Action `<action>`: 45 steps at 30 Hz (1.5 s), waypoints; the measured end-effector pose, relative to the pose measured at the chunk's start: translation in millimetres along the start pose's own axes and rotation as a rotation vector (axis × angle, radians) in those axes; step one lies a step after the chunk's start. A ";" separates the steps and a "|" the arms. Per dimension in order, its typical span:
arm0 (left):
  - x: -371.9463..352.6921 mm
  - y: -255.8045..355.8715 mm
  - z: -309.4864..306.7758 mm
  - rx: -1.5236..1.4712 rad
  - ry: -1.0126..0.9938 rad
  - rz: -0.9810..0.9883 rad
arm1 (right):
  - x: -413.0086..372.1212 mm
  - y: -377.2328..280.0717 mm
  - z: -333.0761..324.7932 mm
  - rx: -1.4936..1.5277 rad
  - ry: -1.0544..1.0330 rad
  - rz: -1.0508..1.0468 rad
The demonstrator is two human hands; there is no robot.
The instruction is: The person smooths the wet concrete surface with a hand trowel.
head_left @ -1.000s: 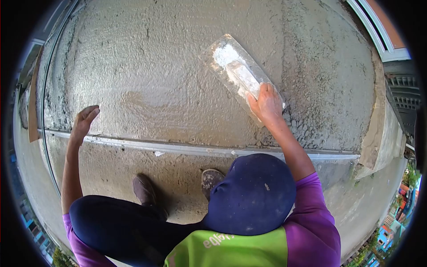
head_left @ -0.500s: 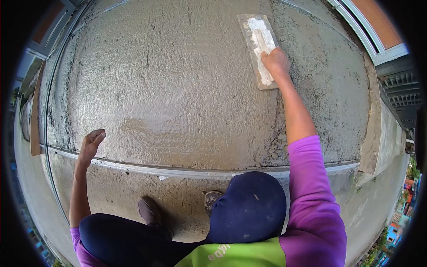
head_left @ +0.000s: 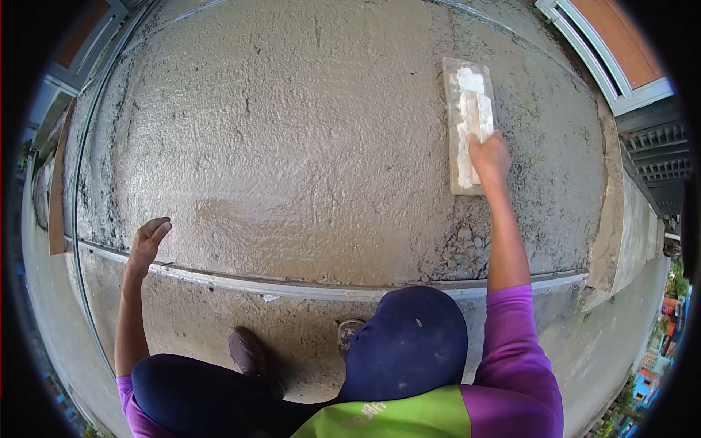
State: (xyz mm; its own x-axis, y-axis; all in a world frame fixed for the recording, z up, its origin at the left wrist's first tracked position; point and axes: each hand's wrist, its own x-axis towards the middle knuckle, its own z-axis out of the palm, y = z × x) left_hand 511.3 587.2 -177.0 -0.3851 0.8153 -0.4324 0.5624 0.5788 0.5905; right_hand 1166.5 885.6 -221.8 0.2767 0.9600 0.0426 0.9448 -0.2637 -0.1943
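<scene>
My right hand (head_left: 491,157) is closed around the handle of a rectangular hand float (head_left: 458,150). White residue covers part of the float's back, and its long plate lies on the wet concrete (head_left: 292,146), just above a coarse, crumbly patch (head_left: 464,244). To the lower left, my left hand (head_left: 148,244) hovers above the concrete's near edge. Its fingers are curled in against the thumb, and I see nothing in them.
A long metal strip (head_left: 328,292) borders the near side of the concrete, with my shoes (head_left: 246,350) behind it. A dark cable (head_left: 82,153) runs down the left. Framed orange panels (head_left: 621,40) stand at upper right, and a raised ledge (head_left: 610,233) lines the right.
My right hand has drawn the float toward me and to the right, turning it more upright in view. My left hand has hardly moved.
</scene>
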 end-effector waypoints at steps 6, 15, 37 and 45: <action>9.2 -0.7 -2.3 0.036 0.028 0.051 | -0.4 -47.1 12.8 0.041 -0.047 -0.235; -15.9 -7.4 -10.2 0.059 0.088 -0.023 | 120.4 -130.6 19.2 0.096 -0.096 -0.183; -48.3 -18.4 -28.2 -0.001 0.157 -0.040 | 56.5 -244.6 39.8 0.171 -0.166 -0.326; -75.6 -46.0 -41.0 -0.056 0.205 -0.045 | -94.2 -316.7 55.1 0.134 -0.368 -0.768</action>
State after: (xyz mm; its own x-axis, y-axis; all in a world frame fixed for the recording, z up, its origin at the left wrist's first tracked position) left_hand 484.6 499.6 -143.6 -0.5534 0.7712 -0.3148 0.5016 0.6102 0.6132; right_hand 831.5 883.9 -218.3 -0.5272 0.8431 -0.1063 0.8116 0.4625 -0.3569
